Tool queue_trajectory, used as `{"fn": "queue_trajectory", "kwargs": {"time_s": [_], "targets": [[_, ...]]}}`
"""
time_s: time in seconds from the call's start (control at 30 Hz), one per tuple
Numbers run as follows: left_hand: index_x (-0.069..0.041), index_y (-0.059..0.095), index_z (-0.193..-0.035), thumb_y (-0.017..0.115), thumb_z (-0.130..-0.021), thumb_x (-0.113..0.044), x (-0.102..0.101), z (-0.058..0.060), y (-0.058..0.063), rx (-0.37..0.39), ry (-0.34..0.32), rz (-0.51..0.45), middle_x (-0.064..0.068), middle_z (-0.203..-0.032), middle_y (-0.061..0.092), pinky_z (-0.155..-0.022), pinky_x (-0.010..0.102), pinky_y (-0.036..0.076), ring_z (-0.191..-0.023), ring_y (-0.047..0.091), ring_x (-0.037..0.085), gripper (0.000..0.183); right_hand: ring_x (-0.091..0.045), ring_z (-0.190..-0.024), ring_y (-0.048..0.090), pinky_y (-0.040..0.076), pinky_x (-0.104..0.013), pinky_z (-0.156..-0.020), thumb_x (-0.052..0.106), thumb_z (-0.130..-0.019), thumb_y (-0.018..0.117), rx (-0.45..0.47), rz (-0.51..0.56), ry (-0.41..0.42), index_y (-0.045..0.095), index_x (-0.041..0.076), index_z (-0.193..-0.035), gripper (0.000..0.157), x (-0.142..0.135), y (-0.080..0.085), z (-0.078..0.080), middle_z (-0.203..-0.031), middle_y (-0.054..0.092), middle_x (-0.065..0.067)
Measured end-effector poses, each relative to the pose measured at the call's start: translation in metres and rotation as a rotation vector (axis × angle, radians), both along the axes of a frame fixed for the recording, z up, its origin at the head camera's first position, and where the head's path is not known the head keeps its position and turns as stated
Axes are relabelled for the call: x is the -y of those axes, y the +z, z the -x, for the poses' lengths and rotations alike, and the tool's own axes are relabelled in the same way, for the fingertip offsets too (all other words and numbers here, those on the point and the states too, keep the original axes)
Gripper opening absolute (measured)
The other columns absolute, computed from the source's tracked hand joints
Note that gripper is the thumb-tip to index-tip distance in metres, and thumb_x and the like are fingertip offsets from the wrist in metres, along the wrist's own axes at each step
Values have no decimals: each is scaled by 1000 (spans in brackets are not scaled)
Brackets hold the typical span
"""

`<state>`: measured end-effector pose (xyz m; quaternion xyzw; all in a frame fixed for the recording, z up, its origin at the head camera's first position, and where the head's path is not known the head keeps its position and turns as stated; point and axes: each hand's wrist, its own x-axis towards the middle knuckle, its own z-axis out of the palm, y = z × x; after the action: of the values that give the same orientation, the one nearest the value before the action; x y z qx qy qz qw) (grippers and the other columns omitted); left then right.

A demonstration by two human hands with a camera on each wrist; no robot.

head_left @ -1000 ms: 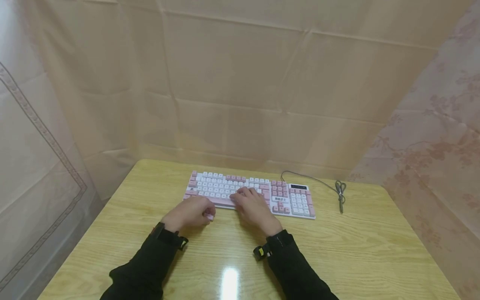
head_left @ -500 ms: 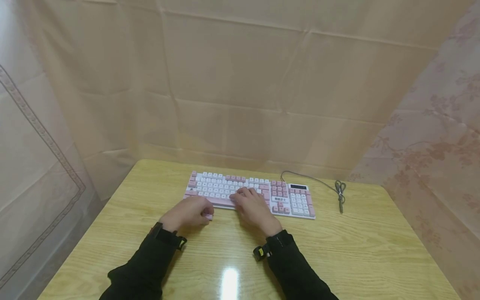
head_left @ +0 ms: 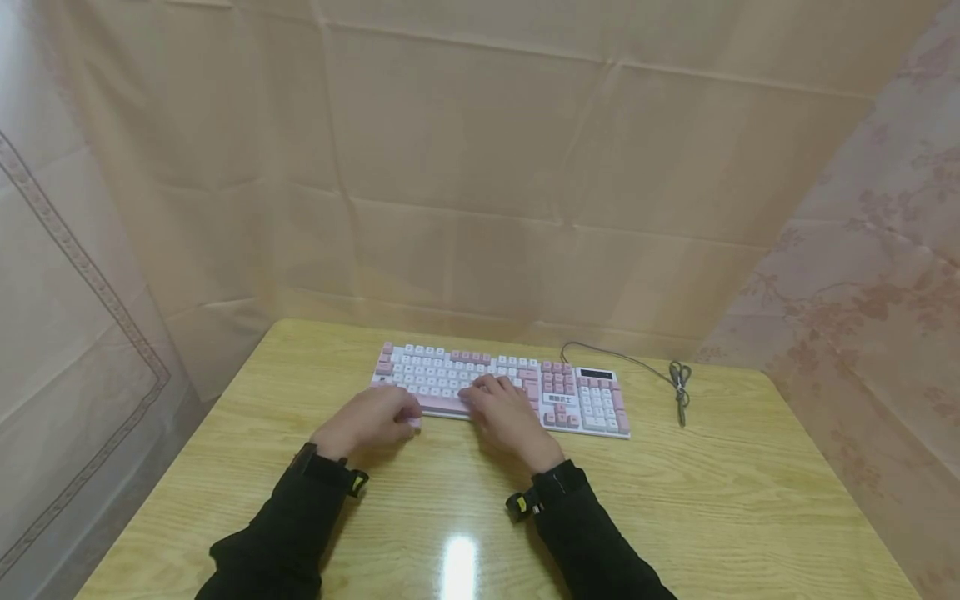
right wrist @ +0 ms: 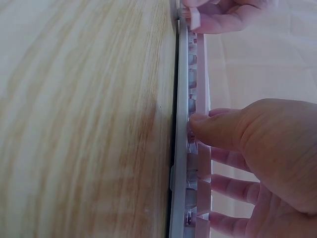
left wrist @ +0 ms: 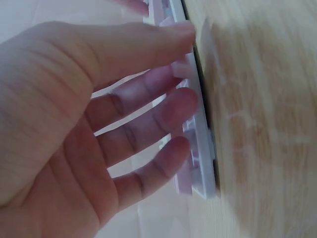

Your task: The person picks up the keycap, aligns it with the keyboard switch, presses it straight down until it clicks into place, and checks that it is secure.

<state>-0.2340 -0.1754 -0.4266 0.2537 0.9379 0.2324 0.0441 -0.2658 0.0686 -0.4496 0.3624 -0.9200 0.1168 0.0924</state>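
Note:
A pink and white keyboard (head_left: 427, 372) lies near the back of the wooden table. My left hand (head_left: 367, 419) pinches a small pink keycap (head_left: 415, 423) between thumb and forefinger, just in front of the keyboard's lower left part. In the right wrist view that keycap (right wrist: 195, 19) stands on edge, right at the keyboard's front rim. The left hand's other fingers (left wrist: 173, 106) are spread loosely over the keyboard's corner. My right hand (head_left: 506, 415) rests on the keys right of the middle; its thumb (right wrist: 208, 124) touches the front side by the long pink space bar (right wrist: 200, 74).
A grey cable (head_left: 622, 354) runs from the keyboard's back edge to a tied bundle (head_left: 681, 383) on the right. Beige cloth (head_left: 480, 192) hangs behind the table, with patterned cloth at both sides. Bare wood (head_left: 420, 517) lies in front of the keyboard.
My left hand, with the keycap, has shifted slightly left and toward the keyboard's front edge. The right hand and the keyboard have stayed nearly where they were.

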Motion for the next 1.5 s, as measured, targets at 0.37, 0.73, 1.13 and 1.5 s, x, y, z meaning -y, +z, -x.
{"fn": "queue_trajectory", "kwargs": {"time_s": [0.37, 0.73, 1.13, 1.5], "targets": [[-8, 70, -102, 68, -86, -18, 27, 11, -5, -300, 230, -92, 5, -96, 65, -72, 39, 50, -83, 60, 19, 19, -26, -113, 47, 39, -45, -95, 15, -93, 55, 29, -14, -13, 60, 19, -125, 33, 2, 0, 0, -124, 56, -6], [-1, 70, -108, 67, -86, -13, 43, 23, -18, -278, 346, -120, 14, -101, 63, -74, 43, 48, -86, 59, 26, 25, -28, -112, 49, 40, -47, -94, 15, -93, 55, 40, -1, 1, 61, 18, -124, 32, 3, 2, -3, -122, 57, -7], [-2, 72, -103, 63, -83, -8, 37, 30, -23, -216, 441, -115, 13, -101, 63, -74, 42, 47, -88, 58, 26, 23, -28, -110, 49, 41, -47, -92, 14, -93, 55, 16, 6, 4, 62, 18, -122, 30, 1, 2, -2, -120, 57, -7], [-3, 73, -99, 60, -82, -4, 39, 29, -23, -205, 448, -150, 13, -102, 64, -75, 43, 47, -90, 58, 27, 22, -27, -111, 49, 40, -46, -93, 15, -93, 55, 27, -14, -10, 62, 19, -123, 31, 1, 2, -1, -121, 57, -6]]}}
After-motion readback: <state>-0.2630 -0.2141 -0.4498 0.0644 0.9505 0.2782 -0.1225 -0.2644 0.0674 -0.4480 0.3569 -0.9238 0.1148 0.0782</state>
